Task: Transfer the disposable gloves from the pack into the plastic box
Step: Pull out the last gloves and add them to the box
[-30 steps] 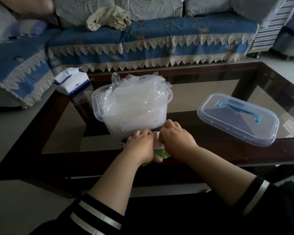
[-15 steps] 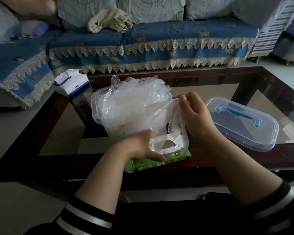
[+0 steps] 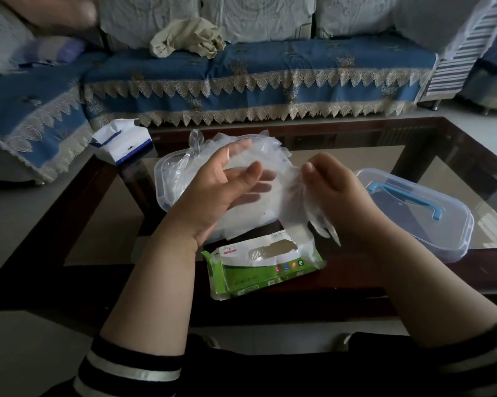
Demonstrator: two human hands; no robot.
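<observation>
Step in hand: a thin, clear, crumpled plastic glove (image 3: 287,196) is being carried from the pack toward the box, judged from how it hangs between the two hands.
Right hand (image 3: 336,193): pinching the glove at its upper edge, fingers curled over the film, at about 3 o'clock of the box.
Left hand (image 3: 221,190): lying flat and relaxed with fingers straight, palm against the film, gripping nothing; it is steadying the glove over the box mouth.
Technique: I judge it best to be gathering the loose film into a bunch before lowering it, then pressing it down with the flat left hand, since the heap already inside is rising above the rim.
Risk: the dangling glove fingers at 5 o'clock of the box may be catching on the rim.
Box: the translucent rectangular plastic box (image 3: 162,187) is standing open at bench centre, stuffed with clear gloves.
Pack: the flat green-and-white soft plastic glove pack (image 3: 258,267) is lying at 6 o'clock of the box, its top slot torn open; how many remain inside cannot be told.
Lid: the clear rectangular lid with a blue handle (image 3: 413,213) is resting at 3 o'clock, apart from the box.
Bench: the dark wood-framed glass-topped bench (image 3: 413,133) is carrying all of it.
</observation>
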